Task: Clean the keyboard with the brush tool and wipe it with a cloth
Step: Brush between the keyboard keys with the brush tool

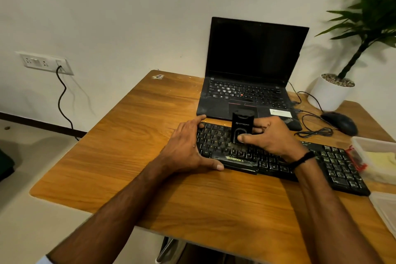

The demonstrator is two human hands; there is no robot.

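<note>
Two hands: left hand (188, 148) grips keyboard (334, 163) end, right hand (272, 137) holds brush tool (242, 126) on it.

glossy black plastic brush tool (241, 126), wood-grain table (132, 156)
</note>
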